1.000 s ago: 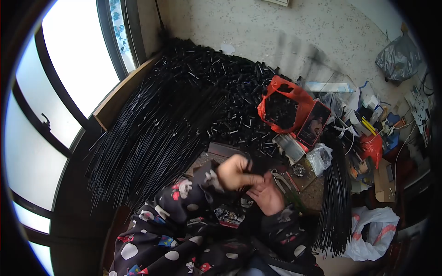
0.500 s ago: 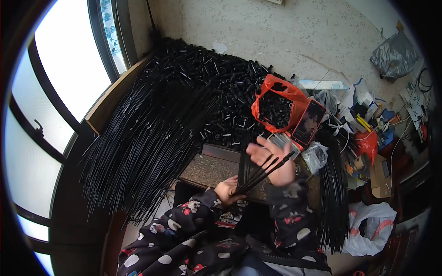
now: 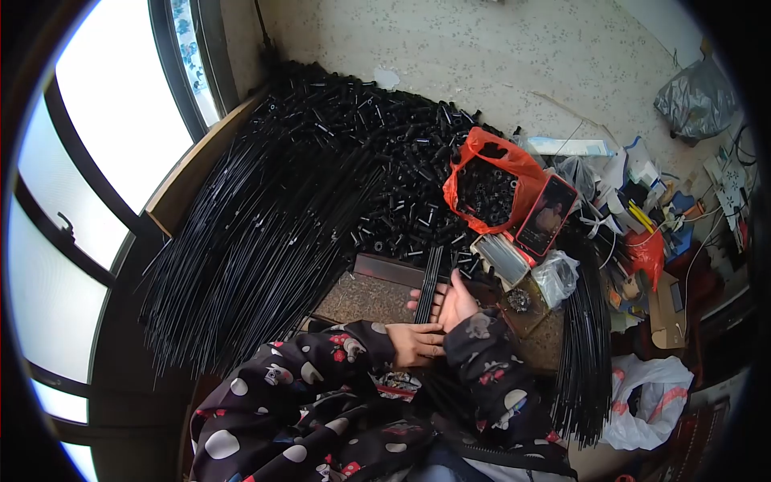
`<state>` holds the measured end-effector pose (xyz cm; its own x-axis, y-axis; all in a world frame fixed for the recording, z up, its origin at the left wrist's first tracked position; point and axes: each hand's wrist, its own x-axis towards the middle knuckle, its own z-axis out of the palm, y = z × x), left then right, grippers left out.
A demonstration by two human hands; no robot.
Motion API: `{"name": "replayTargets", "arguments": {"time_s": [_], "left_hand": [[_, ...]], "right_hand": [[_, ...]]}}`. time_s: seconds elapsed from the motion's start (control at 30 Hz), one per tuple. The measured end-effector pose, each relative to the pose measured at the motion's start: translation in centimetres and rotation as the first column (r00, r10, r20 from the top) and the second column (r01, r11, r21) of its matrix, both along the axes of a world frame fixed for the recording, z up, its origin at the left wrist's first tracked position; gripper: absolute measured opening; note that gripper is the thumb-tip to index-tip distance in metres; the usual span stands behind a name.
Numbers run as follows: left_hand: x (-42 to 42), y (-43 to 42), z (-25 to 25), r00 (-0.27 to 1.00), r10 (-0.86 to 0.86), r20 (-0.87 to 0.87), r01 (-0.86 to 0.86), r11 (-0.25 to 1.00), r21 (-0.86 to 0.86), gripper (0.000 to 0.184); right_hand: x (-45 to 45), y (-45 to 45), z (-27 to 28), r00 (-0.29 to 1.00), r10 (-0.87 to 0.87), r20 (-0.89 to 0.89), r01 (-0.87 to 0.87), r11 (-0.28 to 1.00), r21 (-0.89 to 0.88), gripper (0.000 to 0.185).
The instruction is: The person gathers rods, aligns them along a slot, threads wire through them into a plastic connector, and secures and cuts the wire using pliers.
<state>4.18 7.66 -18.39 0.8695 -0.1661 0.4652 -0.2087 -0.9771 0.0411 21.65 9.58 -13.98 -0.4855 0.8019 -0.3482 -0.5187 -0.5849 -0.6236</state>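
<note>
A narrow bundle of thin black rods (image 3: pixel 430 283) stands nearly upright in front of me, its upper end by the edge of the work board. My left hand (image 3: pixel 415 344) is closed around the lower part of the bundle, back of the hand showing. My right hand (image 3: pixel 454 305) cradles the rods just above, palm up. Its fingers pass behind the bundle and their tips show on the left side, while the thumb points up, apart from the rods. Where the rods run below my left hand is mostly hidden.
A brown work board (image 3: pixel 361 299) lies under my hands. Long black rods (image 3: pixel 241 265) are heaped left, short black tubular parts (image 3: pixel 401 153) behind. At right are a red bag (image 3: pixel 522 189) of small parts, a phone (image 3: pixel 548 214), a clear box (image 3: pixel 502 259) and another rod bundle (image 3: pixel 580 361).
My right hand has moved down and left, from open in the air to the rods. The fanned-out rods are now gathered into a straight bundle. My left hand has shifted slightly right.
</note>
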Motion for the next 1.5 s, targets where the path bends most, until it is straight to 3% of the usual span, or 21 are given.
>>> {"name": "replayTargets", "arguments": {"time_s": [0.1, 0.13, 0.27, 0.33, 0.37, 0.43, 0.57, 0.73, 0.83, 1.0, 1.07, 1.1, 1.13, 1.17, 1.2, 1.23, 1.3, 1.33, 1.37, 1.43, 1.5], "left_hand": [[-0.5, -0.2, 2.8, 0.996, 0.060, -0.070, -0.067, 0.993, -0.093, 0.047], [-0.6, -0.3, 3.2, 0.991, 0.086, -0.106, -0.101, 0.985, -0.141, 0.044], [-0.2, 0.1, 3.0, 0.998, 0.058, -0.035, -0.067, 0.926, -0.371, 0.040], [-0.3, 0.8, 1.8, 0.999, 0.033, -0.041, -0.047, 0.906, -0.422, 0.037], [-0.3, 1.1, 1.2, 0.999, 0.005, -0.050, -0.028, 0.880, -0.474, 0.034], [-0.3, 0.9, 0.8, 0.998, -0.036, -0.056, 0.001, 0.854, -0.521, 0.032], [-0.5, 0.5, 2.4, 0.999, 0.016, 0.041, 0.010, 0.824, -0.567, 0.032], [-0.6, 0.6, 3.0, 1.000, 0.007, -0.002, -0.007, 0.795, -0.607, 0.029], [-0.6, 0.6, 2.7, 0.999, 0.020, -0.036, -0.038, 0.802, -0.596, 0.025], [-0.6, -0.9, 6.9, 0.996, 0.092, 0.004, -0.056, 0.648, -0.759, 0.022], [-0.6, -1.8, 11.8, 0.994, 0.103, 0.032, -0.038, 0.614, -0.789, 0.021], [-0.6, -2.4, 14.8, 0.981, 0.091, 0.172, 0.083, 0.601, -0.795, 0.022], [-0.7, -2.6, 16.7, 0.947, 0.083, 0.309, 0.203, 0.588, -0.783, 0.023], [-0.7, -2.5, 17.4, 0.947, 0.083, 0.311, 0.203, 0.595, -0.778, 0.023], [-0.9, -2.4, 18.0, 0.966, 0.027, 0.258, 0.205, 0.527, -0.825, 0.023], [-1.1, -2.2, 18.5, 0.978, -0.035, 0.206, 0.199, 0.460, -0.866, 0.022], [-1.3, -1.6, 19.0, 0.982, -0.108, 0.154, 0.185, 0.411, -0.893, 0.022], [-1.2, -1.7, 18.6, 0.984, -0.117, 0.136, 0.172, 0.410, -0.896, 0.022], [-1.2, -1.7, 18.1, 0.985, -0.124, 0.118, 0.159, 0.406, -0.900, 0.022], [-1.2, -1.4, 18.0, 0.987, -0.128, 0.100, 0.144, 0.402, -0.904, 0.023], [-1.3, -1.3, 18.3, 0.984, -0.129, 0.123, 0.163, 0.383, -0.909, 0.023]], "right_hand": [[-2.1, 0.2, 2.2, 0.942, -0.298, 0.151, 0.261, 0.939, 0.226, 0.069], [-2.2, -0.6, 3.2, 0.945, -0.290, 0.154, 0.255, 0.943, 0.213, 0.069], [-1.0, -5.1, 7.8, 0.922, -0.279, 0.269, 0.034, 0.749, 0.661, 0.065], [-0.4, -8.8, 5.1, 0.988, 0.153, 0.015, -0.131, 0.787, 0.603, 0.052], [-0.7, -9.0, 6.2, 0.989, 0.147, 0.017, -0.127, 0.784, 0.608, 0.052], [-1.4, -10.2, 9.1, 0.819, -0.093, 0.566, -0.356, 0.692, 0.628, 0.037], [-2.4, -11.1, 11.4, 0.644, -0.402, 0.651, -0.438, 0.504, 0.744, 0.029], [-1.7, -10.8, 11.8, 0.793, -0.373, 0.481, -0.180, 0.612, 0.770, 0.019], [-1.9, -10.5, 12.1, 0.682, -0.467, 0.563, -0.272, 0.553, 0.788, 0.027], [-1.7, -9.0, 16.3, 0.777, -0.264, 0.572, -0.392, 0.508, 0.767, 0.027], [-1.5, -7.5, 17.2, 0.645, -0.530, 0.551, -0.634, 0.031, 0.773, 0.035], [-1.5, -7.1, 17.4, 0.594, -0.650, 0.475, -0.733, -0.193, 0.653, 0.039], [-1.4, -6.7, 17.4, 0.594, -0.652, 0.471, -0.733, -0.199, 0.650, 0.039], [-1.4, -6.3, 17.2, 0.737, -0.514, 0.439, -0.479, 0.060, 0.876, 0.037], [-1.4, -5.7, 16.7, 0.858, -0.401, 0.320, -0.177, 0.354, 0.918, 0.035], [-1.3, -5.0, 16.2, 0.932, -0.336, 0.139, 0.110, 0.626, 0.772, 0.033], [4.3, 0.9, 11.6, 0.563, -0.544, 0.622, -0.062, 0.723, 0.689, 0.022], [7.3, 3.3, 8.4, 0.161, -0.612, 0.774, -0.307, 0.714, 0.629, 0.020], [10.1, 5.2, 4.9, -0.275, -0.634, 0.723, -0.490, 0.739, 0.462, 0.018], [11.6, 4.4, 1.9, -0.160, -0.810, 0.564, -0.558, 0.546, 0.625, 0.012], [11.9, 4.2, 1.5, -0.146, -0.831, 0.537, -0.575, 0.512, 0.638, 0.012]]}}
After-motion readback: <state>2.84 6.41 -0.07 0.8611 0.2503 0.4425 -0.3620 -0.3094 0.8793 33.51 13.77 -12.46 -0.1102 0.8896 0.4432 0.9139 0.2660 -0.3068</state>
